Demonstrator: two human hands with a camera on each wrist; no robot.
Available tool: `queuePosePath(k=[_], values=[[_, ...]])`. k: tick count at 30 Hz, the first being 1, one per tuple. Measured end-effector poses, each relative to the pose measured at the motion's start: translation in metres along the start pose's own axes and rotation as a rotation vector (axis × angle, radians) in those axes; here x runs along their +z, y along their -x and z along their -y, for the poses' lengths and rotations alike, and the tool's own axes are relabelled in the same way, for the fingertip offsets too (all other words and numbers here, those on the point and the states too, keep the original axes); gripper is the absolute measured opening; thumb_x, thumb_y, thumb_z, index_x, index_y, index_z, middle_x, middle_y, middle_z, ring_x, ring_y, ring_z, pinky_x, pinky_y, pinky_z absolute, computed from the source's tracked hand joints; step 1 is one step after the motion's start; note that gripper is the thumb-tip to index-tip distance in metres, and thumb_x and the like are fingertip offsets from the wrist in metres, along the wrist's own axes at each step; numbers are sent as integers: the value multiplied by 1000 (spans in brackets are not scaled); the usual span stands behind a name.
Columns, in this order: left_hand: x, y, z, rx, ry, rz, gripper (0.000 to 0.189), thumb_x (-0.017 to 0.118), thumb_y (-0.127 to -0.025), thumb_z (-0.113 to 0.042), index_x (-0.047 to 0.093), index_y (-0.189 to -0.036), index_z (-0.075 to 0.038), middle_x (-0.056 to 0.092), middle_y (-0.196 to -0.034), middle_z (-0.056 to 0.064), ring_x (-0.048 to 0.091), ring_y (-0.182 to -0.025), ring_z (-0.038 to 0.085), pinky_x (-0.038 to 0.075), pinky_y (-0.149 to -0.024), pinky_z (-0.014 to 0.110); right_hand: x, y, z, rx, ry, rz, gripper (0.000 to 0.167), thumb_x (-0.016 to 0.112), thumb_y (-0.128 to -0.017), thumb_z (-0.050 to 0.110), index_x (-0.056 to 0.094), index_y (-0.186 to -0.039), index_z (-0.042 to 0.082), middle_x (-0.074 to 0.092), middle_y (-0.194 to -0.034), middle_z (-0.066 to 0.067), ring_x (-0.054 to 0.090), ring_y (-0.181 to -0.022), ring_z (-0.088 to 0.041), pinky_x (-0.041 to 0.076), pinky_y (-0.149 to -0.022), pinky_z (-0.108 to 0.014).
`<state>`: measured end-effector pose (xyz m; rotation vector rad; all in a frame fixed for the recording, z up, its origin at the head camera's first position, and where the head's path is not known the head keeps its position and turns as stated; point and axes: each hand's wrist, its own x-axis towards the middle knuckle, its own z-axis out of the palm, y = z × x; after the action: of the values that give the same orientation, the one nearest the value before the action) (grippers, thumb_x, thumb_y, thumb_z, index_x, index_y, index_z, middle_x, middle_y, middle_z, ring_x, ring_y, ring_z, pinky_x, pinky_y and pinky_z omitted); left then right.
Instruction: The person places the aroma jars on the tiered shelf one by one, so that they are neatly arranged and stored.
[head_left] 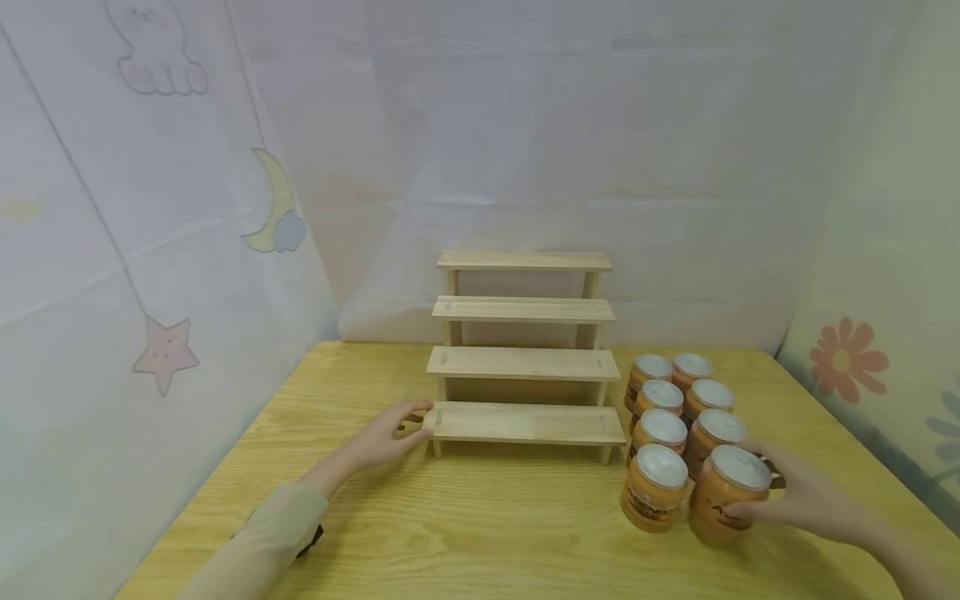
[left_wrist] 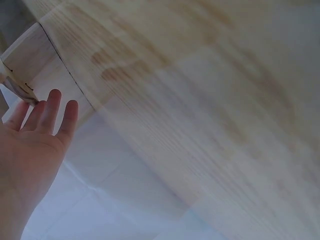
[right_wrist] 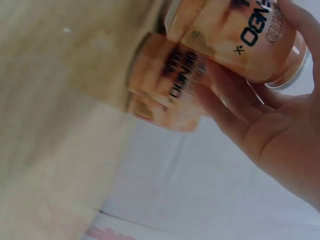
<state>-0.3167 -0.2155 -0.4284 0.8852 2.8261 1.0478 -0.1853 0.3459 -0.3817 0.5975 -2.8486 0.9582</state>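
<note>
My left hand (head_left: 386,433) is at the left end of the lowest shelf on a four-tier wooden stand (head_left: 525,423). Its thumb and fingertips clasp the board's end; in the left wrist view the hand (left_wrist: 37,145) shows the other fingers spread, fairly straight. On the right, my right hand (head_left: 806,500) grips an orange can (head_left: 723,504) with a silver top, the nearest of its row. Printed black lettering shows on this can (right_wrist: 245,40) in the right wrist view, where the hand (right_wrist: 272,125) curves around it. Another orange can (head_left: 651,496) stands just left of it.
Behind these two, several more orange cans (head_left: 660,400) stand upright in two rows beside the stand's right end. Everything rests on a yellow wood-grain table (head_left: 480,533). Pale printed cloth (head_left: 525,125) hangs at the back and both sides.
</note>
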Motion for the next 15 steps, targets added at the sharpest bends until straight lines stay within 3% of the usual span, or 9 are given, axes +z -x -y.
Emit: queuePosePath(k=[3, 7, 15], values=[[0, -1, 0, -12, -8, -2, 60, 52, -95, -42, 38, -143, -9, 43, -143, 9, 50, -121, 32, 41, -101, 52, -13, 0, 9, 7, -9, -15, 57, 77, -78, 20, 48, -126, 12, 59, -104, 7, 54, -88, 3, 49, -64, -21], [1, -2, -1, -18, -36, -5, 62, 51, -95, -45, 37, -143, -9, 43, -144, 8, 51, -120, 30, 42, -101, 50, -32, -9, 23, -50, -10, -37, 56, 77, -77, 14, 49, -125, 12, 59, -106, 8, 56, -92, 2, 51, -70, -20], [1, 1, -3, -14, -1, -3, 61, 53, -95, -41, 37, -143, -8, 43, -143, 11, 51, -120, 33, 41, -101, 53, -57, -44, 54, -98, 60, -130, 65, 78, -77, 18, 47, -133, 11, 56, -114, 7, 48, -98, 16, 54, -69, -21]])
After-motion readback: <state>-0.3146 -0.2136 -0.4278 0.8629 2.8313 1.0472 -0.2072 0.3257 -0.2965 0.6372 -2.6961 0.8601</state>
